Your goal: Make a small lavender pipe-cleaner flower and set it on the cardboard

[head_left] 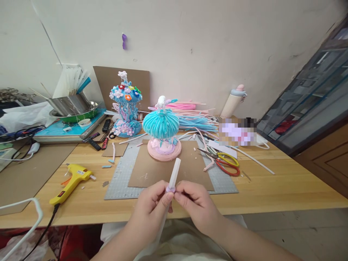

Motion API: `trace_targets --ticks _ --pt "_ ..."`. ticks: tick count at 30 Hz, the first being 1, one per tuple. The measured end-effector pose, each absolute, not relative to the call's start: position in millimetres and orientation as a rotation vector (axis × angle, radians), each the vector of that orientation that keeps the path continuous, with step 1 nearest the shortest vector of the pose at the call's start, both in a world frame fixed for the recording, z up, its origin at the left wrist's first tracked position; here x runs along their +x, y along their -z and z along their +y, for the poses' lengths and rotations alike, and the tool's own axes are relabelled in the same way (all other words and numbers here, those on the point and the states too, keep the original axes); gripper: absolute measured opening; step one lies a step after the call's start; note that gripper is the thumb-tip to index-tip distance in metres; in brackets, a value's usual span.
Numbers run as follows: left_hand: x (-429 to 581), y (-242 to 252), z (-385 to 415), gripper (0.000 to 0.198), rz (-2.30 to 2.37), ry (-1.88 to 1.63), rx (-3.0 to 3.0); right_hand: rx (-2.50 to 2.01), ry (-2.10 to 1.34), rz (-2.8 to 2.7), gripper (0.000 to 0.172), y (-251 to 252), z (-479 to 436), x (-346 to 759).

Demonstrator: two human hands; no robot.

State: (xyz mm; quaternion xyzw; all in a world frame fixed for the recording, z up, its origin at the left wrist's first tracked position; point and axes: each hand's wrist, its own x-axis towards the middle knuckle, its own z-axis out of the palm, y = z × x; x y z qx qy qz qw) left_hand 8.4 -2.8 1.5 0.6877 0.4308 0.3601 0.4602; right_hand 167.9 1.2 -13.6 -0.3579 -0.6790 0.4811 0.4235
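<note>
Near the front edge of the table, a pale white stick (175, 172) rises at a slant between my hands. A short lilac fuzzy pipe cleaner (170, 189) is wound round it like a ring. My left hand (153, 203) is closed about the stick and ring, and the stick's lower part runs down behind it. From the other side, my right hand (197, 204) pinches the lilac ring with thumb and forefinger. Just beyond stands a pipe-cleaner jellyfish (161, 125) with a turquoise dome on a round pink base.
Cardboard (141, 174) lies on a grey cutting mat (116, 190). Red-and-yellow-handled scissors (227, 161) rest at right, a yellow glue gun (72, 183) at left. Behind are a flowered blue pipe-cleaner piece (126, 105), pipe-cleaner bundles (197, 122), a bottle (233, 101) and a steel pot (69, 107).
</note>
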Motion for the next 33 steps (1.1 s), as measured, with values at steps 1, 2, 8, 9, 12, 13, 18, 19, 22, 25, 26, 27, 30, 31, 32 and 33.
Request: trace_targets --ticks 1,2,8,9,12,13,18,19,22,25,26,27,30,31,32,33 --pt "6 -1 -2 0.025 1.067 -0.889 1.815 -0.892 -1.480 -1.480 0.020 13 2 167" --pt "4 0 -1 0.022 1.062 -0.882 1.946 -0.884 -1.753 -1.258 0.018 13 4 167" --pt "-5 3 3 0.016 1.062 -0.849 2.220 -0.838 -2.348 -0.936 0.016 9 8 172" --pt "-5 3 2 0.018 1.093 -0.858 2.129 -0.898 -2.127 -1.104 0.016 8 6 172" --pt "-2 4 2 0.026 1.120 -0.889 1.845 -1.079 -1.266 -1.692 0.014 7 0 172" --pt "0 3 2 0.027 1.107 -0.894 1.780 -1.095 -0.970 -1.870 0.012 7 -2 172" --pt "4 -1 3 0.030 1.086 -0.882 1.656 -1.009 -0.072 -2.239 0.016 11 -2 173" --pt "4 -1 3 0.030 1.080 -0.871 1.651 -0.990 -0.074 -2.248 0.016 12 -1 172" --pt "4 0 1 0.030 1.054 -0.871 1.720 -0.967 -0.539 -2.107 0.019 12 0 170" --pt "1 2 -1 0.021 0.986 -0.943 1.947 -0.985 -1.579 -1.579 0.020 9 3 169" --pt "0 3 -1 0.018 0.957 -0.970 2.024 -0.954 -1.909 -1.367 0.018 8 4 169" --pt "-1 4 -1 0.017 0.940 -0.990 2.078 -0.904 -2.168 -1.193 0.016 7 5 169" --pt "-4 5 1 0.017 0.992 -0.979 2.066 -0.865 -2.250 -1.155 0.020 4 5 170" --pt "-4 6 2 0.019 1.023 -0.962 2.019 -0.912 -2.059 -1.302 0.020 3 5 171" --pt "-4 6 3 0.021 1.044 -0.949 1.966 -0.963 -1.803 -1.494 0.019 2 3 171" --pt "-4 6 3 0.022 1.051 -0.937 1.916 -0.998 -1.510 -1.692 0.017 2 2 172"
